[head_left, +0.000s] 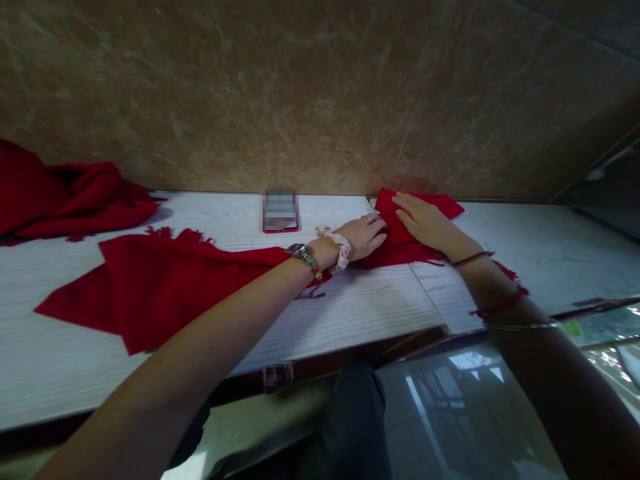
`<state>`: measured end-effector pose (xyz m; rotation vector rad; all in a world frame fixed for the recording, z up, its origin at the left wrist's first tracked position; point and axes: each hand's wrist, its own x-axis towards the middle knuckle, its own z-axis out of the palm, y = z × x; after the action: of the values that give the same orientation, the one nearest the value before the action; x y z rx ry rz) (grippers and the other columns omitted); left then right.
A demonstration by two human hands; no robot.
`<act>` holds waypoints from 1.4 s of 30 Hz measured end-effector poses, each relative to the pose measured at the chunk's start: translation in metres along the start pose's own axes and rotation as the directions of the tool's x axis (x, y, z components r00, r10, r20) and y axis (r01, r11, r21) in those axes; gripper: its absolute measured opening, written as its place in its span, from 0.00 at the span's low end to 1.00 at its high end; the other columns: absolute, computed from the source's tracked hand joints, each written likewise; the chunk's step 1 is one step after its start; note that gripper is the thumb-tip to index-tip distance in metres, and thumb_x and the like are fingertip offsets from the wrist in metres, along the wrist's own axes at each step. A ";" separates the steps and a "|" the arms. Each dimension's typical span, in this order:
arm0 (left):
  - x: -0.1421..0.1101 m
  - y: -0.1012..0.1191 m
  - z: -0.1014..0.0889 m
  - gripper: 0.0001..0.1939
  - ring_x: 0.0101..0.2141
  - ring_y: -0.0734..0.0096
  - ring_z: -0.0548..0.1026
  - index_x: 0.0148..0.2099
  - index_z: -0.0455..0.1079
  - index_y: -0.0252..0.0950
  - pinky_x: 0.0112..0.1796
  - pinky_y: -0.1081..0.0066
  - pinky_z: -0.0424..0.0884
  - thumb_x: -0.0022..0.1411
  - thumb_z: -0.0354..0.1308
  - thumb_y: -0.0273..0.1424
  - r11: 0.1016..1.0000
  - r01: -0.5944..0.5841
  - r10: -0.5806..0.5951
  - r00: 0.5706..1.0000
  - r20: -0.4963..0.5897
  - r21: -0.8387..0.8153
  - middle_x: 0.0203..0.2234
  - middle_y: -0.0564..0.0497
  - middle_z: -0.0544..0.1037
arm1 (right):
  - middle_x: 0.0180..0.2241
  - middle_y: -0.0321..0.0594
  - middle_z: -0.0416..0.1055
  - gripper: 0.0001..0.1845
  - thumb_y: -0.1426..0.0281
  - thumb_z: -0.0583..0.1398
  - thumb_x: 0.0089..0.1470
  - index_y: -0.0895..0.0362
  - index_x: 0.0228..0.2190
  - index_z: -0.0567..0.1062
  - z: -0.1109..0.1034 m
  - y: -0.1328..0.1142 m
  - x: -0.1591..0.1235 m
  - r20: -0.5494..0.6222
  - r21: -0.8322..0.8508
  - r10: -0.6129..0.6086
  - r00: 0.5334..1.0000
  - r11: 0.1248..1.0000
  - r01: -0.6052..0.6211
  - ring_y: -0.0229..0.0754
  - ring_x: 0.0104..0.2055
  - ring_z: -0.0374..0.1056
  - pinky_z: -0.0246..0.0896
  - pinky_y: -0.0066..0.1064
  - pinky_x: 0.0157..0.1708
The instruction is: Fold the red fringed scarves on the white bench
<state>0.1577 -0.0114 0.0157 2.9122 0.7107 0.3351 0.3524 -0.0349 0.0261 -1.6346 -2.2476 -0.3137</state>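
A long red scarf [150, 280] with a fringed edge lies across the white wood-grain table [360, 313], its right end bunched near the wall. My left hand [363, 235] rests on that right end with its fingers curled onto the cloth, a ring on one finger, a pink scrunchie and a beaded watch at the wrist. My right hand [423, 220] lies flat on the same end, fingers stretched toward the left hand. Thin bracelets and a red string circle the right forearm.
A second red cloth [65, 193] is heaped at the far left against the brown wall. A phone in a red case [281, 211] lies near the wall, left of my hands. The table's front edge runs above my dark-trousered knee [355, 413] and a glossy floor.
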 end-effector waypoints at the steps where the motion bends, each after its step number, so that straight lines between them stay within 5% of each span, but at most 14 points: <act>1: 0.002 0.001 0.005 0.20 0.55 0.62 0.60 0.56 0.59 0.33 0.54 0.63 0.57 0.65 0.39 0.33 1.000 0.019 -0.019 1.000 -0.021 0.001 0.56 0.42 0.60 | 0.56 0.45 0.60 0.24 0.69 0.45 0.58 0.60 0.53 0.65 0.007 0.001 0.004 0.025 -0.013 0.007 1.000 1.000 -0.007 0.45 0.60 0.52 0.48 0.44 0.59; 8: -0.004 -0.004 0.036 0.26 0.62 0.60 0.40 0.64 0.45 0.38 0.57 0.51 0.45 0.66 0.39 0.37 0.998 0.043 -0.047 0.996 0.080 0.051 0.63 0.48 0.43 | 0.53 0.42 0.65 0.24 0.68 0.43 0.59 0.57 0.53 0.65 0.046 0.015 -0.018 0.086 0.133 0.224 0.971 0.963 -0.234 0.44 0.55 0.60 0.55 0.41 0.55; 14: -0.004 -0.004 0.032 0.26 0.62 0.59 0.40 0.64 0.46 0.38 0.57 0.50 0.45 0.66 0.38 0.39 0.998 0.043 -0.047 0.994 0.100 0.046 0.63 0.47 0.44 | 0.51 0.42 0.68 0.23 0.69 0.50 0.53 0.58 0.51 0.68 0.033 0.009 -0.008 0.063 0.087 0.372 0.926 0.922 -0.376 0.48 0.52 0.64 0.58 0.42 0.53; 19: -0.005 -0.005 0.034 0.26 0.62 0.59 0.42 0.64 0.48 0.38 0.57 0.51 0.46 0.66 0.40 0.39 0.999 0.036 -0.039 0.996 0.085 0.040 0.63 0.47 0.46 | 0.38 0.44 0.75 0.18 0.68 0.58 0.45 0.59 0.40 0.76 0.031 0.013 0.015 -0.052 0.092 0.449 0.892 0.892 -0.443 0.48 0.40 0.70 0.65 0.40 0.42; 25: -0.008 -0.005 0.033 0.25 0.62 0.60 0.42 0.63 0.48 0.39 0.57 0.51 0.46 0.66 0.39 0.39 0.999 0.029 -0.031 0.996 0.085 0.021 0.63 0.47 0.47 | 0.31 0.42 0.76 0.13 0.73 0.58 0.43 0.59 0.33 0.78 0.040 0.015 0.008 0.001 0.131 0.566 0.825 0.817 -0.561 0.46 0.35 0.71 0.66 0.38 0.38; 29: -0.010 -0.006 0.033 0.25 0.62 0.61 0.43 0.63 0.49 0.39 0.57 0.52 0.46 0.66 0.40 0.38 0.999 0.037 -0.037 0.997 0.071 0.003 0.62 0.47 0.48 | 0.34 0.43 0.76 0.14 0.73 0.53 0.47 0.57 0.32 0.78 0.030 0.014 -0.008 -0.141 0.102 0.492 0.859 0.871 -0.481 0.47 0.39 0.71 0.65 0.40 0.42; 33: -0.009 -0.010 0.035 0.24 0.61 0.62 0.45 0.62 0.51 0.37 0.57 0.53 0.47 0.66 0.40 0.39 1.000 -0.002 0.002 0.999 0.051 0.004 0.62 0.45 0.50 | 0.39 0.47 0.75 0.19 0.71 0.50 0.51 0.60 0.40 0.75 0.003 0.009 -0.014 -0.265 0.174 0.474 0.840 0.880 -0.441 0.46 0.40 0.71 0.65 0.38 0.43; 35: -0.008 -0.010 0.035 0.25 0.61 0.62 0.46 0.62 0.51 0.37 0.57 0.54 0.47 0.66 0.39 0.40 1.000 -0.014 0.014 0.999 0.042 0.008 0.62 0.45 0.50 | 0.43 0.46 0.73 0.20 0.70 0.48 0.53 0.59 0.43 0.73 -0.004 0.003 -0.012 -0.281 0.125 0.372 0.884 0.928 -0.351 0.46 0.45 0.69 0.63 0.39 0.47; 38: -0.008 -0.010 0.036 0.25 0.61 0.62 0.45 0.63 0.50 0.36 0.57 0.53 0.47 0.66 0.39 0.40 1.000 0.005 -0.006 0.999 0.037 0.015 0.62 0.45 0.49 | 0.49 0.46 0.69 0.21 0.68 0.47 0.56 0.58 0.46 0.72 0.005 -0.005 -0.008 -0.084 0.023 0.140 0.987 0.990 -0.138 0.46 0.53 0.62 0.55 0.41 0.54; 42: -0.014 -0.012 0.035 0.28 0.62 0.61 0.41 0.64 0.44 0.38 0.57 0.52 0.47 0.65 0.42 0.40 0.999 0.011 -0.013 0.997 0.074 0.030 0.63 0.46 0.44 | 0.56 0.46 0.60 0.24 0.66 0.43 0.59 0.59 0.53 0.64 0.037 -0.003 -0.015 0.169 -0.035 0.150 0.974 0.989 -0.146 0.44 0.59 0.55 0.53 0.42 0.56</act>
<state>0.1488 -0.0096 -0.0224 2.9293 0.7280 0.2160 0.3480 -0.0352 -0.0133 -1.8941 -2.2329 -0.1674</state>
